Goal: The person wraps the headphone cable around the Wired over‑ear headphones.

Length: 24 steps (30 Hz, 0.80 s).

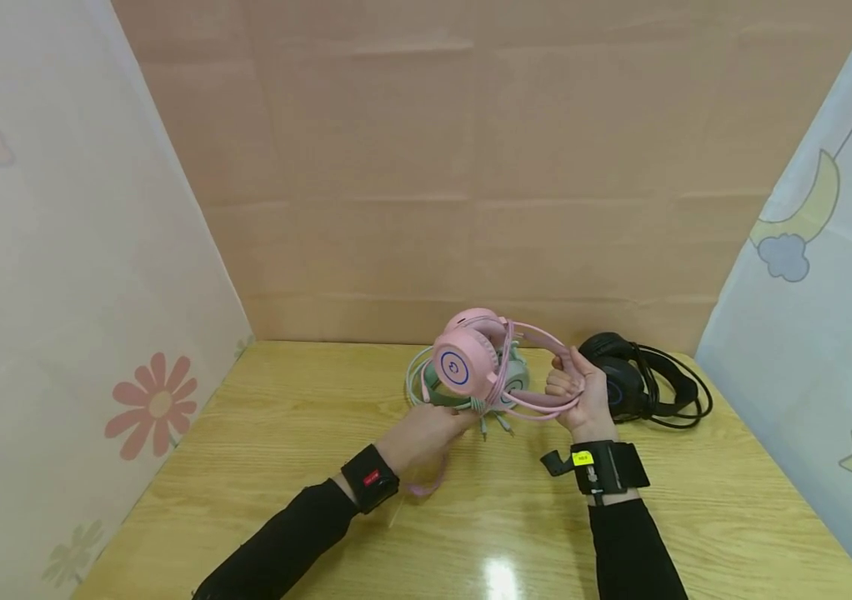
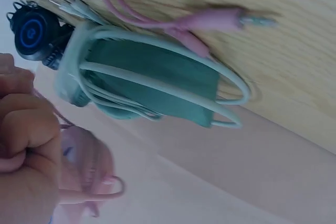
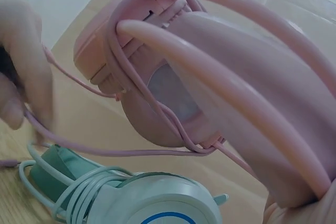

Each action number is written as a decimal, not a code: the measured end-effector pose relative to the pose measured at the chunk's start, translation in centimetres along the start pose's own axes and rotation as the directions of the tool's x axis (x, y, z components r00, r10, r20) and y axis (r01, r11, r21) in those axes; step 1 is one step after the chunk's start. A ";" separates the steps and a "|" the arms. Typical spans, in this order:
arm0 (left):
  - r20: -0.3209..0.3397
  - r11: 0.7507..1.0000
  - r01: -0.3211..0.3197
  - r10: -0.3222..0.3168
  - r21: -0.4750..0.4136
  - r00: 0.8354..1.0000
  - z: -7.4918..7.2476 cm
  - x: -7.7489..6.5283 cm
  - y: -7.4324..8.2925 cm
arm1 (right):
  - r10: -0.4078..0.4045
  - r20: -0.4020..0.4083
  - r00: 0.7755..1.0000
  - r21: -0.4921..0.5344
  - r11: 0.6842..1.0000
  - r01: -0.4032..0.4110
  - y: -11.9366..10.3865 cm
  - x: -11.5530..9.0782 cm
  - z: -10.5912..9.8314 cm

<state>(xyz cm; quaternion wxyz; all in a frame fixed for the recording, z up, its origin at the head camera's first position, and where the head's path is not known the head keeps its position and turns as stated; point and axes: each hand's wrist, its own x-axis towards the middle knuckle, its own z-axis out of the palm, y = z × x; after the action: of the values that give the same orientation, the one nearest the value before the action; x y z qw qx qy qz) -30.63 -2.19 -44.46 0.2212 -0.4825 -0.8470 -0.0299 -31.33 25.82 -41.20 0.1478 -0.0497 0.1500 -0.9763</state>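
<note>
My right hand (image 1: 583, 392) grips the headband of a pink headset (image 1: 463, 362) and holds it up over the table. Pink cable is wound around the headset near its earcups. To the left, my left hand (image 1: 426, 433) pinches a length of that pink cable (image 3: 105, 151), which runs from its fingers to the headset in the right wrist view. The cable's end with pink plugs (image 2: 215, 19) dangles near the tabletop in the left wrist view. Beneath and behind the pink headset lies a mint green headset (image 2: 152, 82), partly hidden in the head view, its own cable bundled around it.
A black headset (image 1: 617, 379) with a black cable lies just right of my right hand. Brown paper (image 1: 471, 167) stands behind the wooden table (image 1: 306, 375). Patterned white panels (image 1: 133, 250) flank both sides.
</note>
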 end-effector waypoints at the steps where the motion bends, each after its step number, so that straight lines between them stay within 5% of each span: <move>1: -0.016 1.000 -0.012 0.013 0.005 1.000 -0.1 0.1 0.1 | 0.002 -0.002 1.000 -0.003 1.000 -0.002 0.0 0.0 0.0; 8: -0.074 0.994 -0.106 0.105 -0.004 0.992 -1.0 0.5 0.9 | 0.002 -0.018 1.000 -0.017 1.000 -0.003 0.0 0.0 0.0; 24: -0.159 0.979 -0.083 0.054 -0.184 0.986 -2.5 0.2 1.0 | -0.039 -0.109 0.993 -0.090 0.996 0.029 0.1 0.1 0.1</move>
<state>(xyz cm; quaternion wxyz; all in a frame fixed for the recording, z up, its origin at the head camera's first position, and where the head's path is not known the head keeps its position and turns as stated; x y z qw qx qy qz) -29.05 -2.17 -42.30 0.2396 -0.5266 -0.8035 -0.1400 -31.36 25.68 -41.10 0.1203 -0.0045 0.2002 -0.9723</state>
